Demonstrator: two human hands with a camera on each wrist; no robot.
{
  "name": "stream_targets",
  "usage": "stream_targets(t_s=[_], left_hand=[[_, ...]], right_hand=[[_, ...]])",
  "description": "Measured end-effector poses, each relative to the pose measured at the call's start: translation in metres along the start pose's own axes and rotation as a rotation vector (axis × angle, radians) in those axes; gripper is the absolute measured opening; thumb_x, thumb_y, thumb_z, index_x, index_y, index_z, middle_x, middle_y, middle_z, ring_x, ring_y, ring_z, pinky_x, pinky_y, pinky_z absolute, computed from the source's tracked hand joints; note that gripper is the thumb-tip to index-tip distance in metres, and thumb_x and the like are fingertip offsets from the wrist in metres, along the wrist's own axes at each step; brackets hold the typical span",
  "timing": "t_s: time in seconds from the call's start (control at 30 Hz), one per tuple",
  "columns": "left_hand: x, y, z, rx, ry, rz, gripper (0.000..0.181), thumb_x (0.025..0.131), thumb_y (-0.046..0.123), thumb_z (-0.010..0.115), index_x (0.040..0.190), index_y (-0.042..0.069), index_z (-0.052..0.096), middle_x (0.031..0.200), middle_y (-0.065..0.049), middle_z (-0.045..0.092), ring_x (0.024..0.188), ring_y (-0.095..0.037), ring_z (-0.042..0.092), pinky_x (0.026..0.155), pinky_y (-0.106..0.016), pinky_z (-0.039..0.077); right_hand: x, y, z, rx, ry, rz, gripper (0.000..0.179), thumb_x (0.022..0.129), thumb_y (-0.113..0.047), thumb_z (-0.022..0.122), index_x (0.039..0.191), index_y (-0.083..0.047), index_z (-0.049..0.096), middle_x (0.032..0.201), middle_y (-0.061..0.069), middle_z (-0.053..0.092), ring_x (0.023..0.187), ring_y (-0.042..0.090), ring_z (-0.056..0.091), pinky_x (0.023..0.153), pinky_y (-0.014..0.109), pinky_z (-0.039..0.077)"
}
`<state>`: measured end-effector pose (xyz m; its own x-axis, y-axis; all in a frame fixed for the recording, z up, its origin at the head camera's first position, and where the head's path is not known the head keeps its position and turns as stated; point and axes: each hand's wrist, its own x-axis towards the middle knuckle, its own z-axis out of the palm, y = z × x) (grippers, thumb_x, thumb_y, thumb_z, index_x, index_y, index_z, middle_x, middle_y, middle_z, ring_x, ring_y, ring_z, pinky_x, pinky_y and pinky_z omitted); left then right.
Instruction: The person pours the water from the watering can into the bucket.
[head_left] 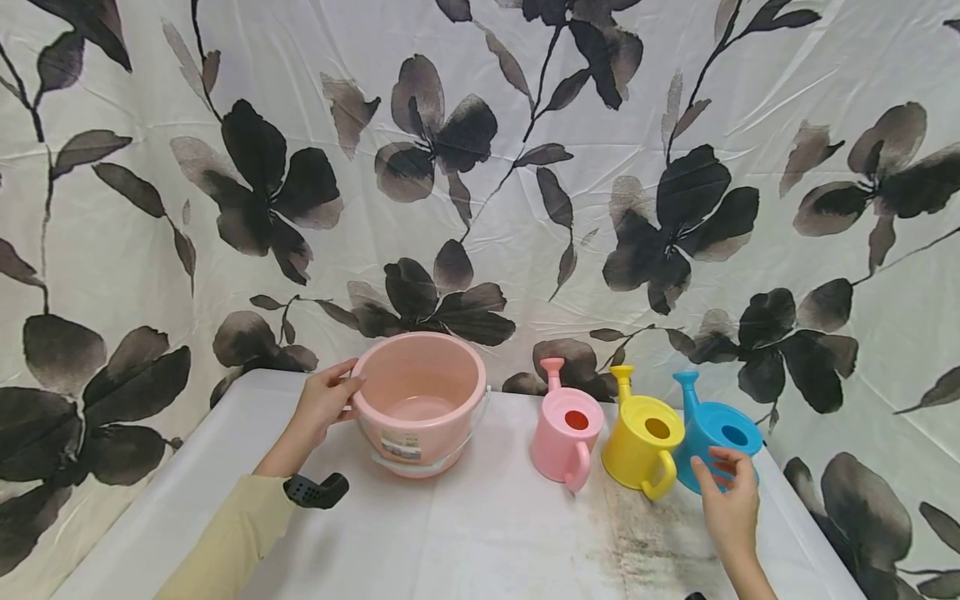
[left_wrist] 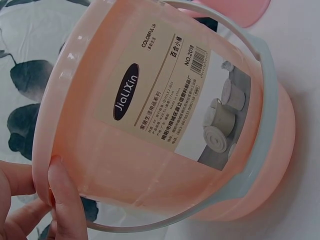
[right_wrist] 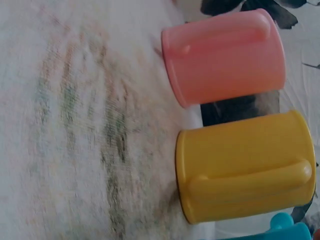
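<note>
A pale pink bucket [head_left: 420, 408] with a light grey bail handle stands on the left half of the table. My left hand [head_left: 318, 408] grips its rim at the left side, thumb outside on the wall. The bucket's printed label [left_wrist: 165, 95] fills much of the left wrist view. At the right end of a row, my right hand [head_left: 733, 500] has thumb and fingers curled at the handle side of a blue watering can [head_left: 716, 425]; the hand hides the handle. Beside it stand a yellow watering can [head_left: 637, 437] and a pink watering can [head_left: 558, 433], both upright.
White cloth covers the table [head_left: 450, 542], with a dark smudged patch [head_left: 652, 533] in front of the yellow can. A floral curtain [head_left: 540, 250] hangs close behind and at both sides. The table's right edge runs just past the blue can.
</note>
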<state>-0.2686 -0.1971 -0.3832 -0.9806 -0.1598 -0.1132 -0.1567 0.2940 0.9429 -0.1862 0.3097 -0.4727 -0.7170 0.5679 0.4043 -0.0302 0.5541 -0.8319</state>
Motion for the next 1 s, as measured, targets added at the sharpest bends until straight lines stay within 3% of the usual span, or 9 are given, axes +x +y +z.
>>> stream_targets(t_s=[0.17, 0.23, 0.37, 0.47, 0.87, 1.0], left_hand=[[0.0, -0.001, 0.0, -0.002, 0.0, 0.005, 0.054, 0.1, 0.022, 0.049, 0.149, 0.008, 0.033, 0.109, -0.013, 0.051, 0.072, -0.004, 0.054, 0.061, -0.015, 0.055], [0.0, -0.001, 0.0, -0.004, 0.0, 0.005, 0.054, 0.1, 0.021, 0.05, 0.149, 0.008, 0.033, 0.109, -0.013, 0.051, 0.072, -0.004, 0.054, 0.061, -0.015, 0.055], [0.001, -0.001, 0.0, -0.011, 0.003, 0.003, 0.054, 0.099, 0.022, 0.05, 0.149, 0.009, 0.034, 0.111, -0.013, 0.051, 0.071, -0.004, 0.054, 0.061, -0.015, 0.055], [0.001, -0.001, 0.0, -0.011, 0.005, 0.001, 0.054, 0.099, 0.022, 0.05, 0.149, 0.009, 0.034, 0.112, -0.014, 0.051, 0.071, -0.003, 0.054, 0.06, -0.015, 0.055], [0.002, -0.001, -0.001, -0.007, 0.005, -0.001, 0.054, 0.099, 0.022, 0.05, 0.149, 0.009, 0.034, 0.112, -0.014, 0.051, 0.072, -0.003, 0.054, 0.06, -0.015, 0.055], [0.002, -0.001, -0.001, -0.007, 0.007, 0.002, 0.054, 0.099, 0.021, 0.05, 0.149, 0.009, 0.034, 0.112, -0.014, 0.051, 0.071, -0.003, 0.054, 0.059, -0.015, 0.054]], right_hand=[[0.002, 0.033, 0.023, -0.046, -0.038, 0.005, 0.037, 0.09, -0.032, 0.066, 0.116, -0.01, 0.051, 0.108, -0.005, 0.051, 0.093, -0.006, 0.042, 0.072, 0.017, 0.04], [-0.001, 0.028, 0.026, -0.01, -0.061, 0.016, 0.038, 0.089, -0.029, 0.067, 0.116, -0.008, 0.051, 0.108, -0.001, 0.052, 0.093, 0.001, 0.045, 0.071, 0.018, 0.04], [-0.013, -0.002, 0.025, 0.032, -0.115, 0.054, 0.04, 0.089, -0.021, 0.066, 0.118, -0.001, 0.048, 0.113, 0.011, 0.051, 0.096, 0.012, 0.045, 0.072, 0.015, 0.037], [-0.018, -0.015, 0.024, 0.014, -0.135, 0.072, 0.042, 0.09, -0.021, 0.066, 0.12, 0.0, 0.046, 0.115, 0.014, 0.051, 0.095, 0.009, 0.043, 0.069, 0.008, 0.035], [-0.016, -0.015, 0.025, -0.009, -0.148, 0.081, 0.043, 0.089, -0.021, 0.068, 0.119, 0.0, 0.048, 0.115, 0.015, 0.056, 0.084, -0.002, 0.04, 0.065, 0.005, 0.035], [-0.012, -0.009, 0.023, -0.029, -0.167, 0.087, 0.043, 0.087, -0.022, 0.07, 0.117, 0.0, 0.049, 0.114, 0.016, 0.057, 0.086, 0.006, 0.046, 0.067, 0.011, 0.039]])
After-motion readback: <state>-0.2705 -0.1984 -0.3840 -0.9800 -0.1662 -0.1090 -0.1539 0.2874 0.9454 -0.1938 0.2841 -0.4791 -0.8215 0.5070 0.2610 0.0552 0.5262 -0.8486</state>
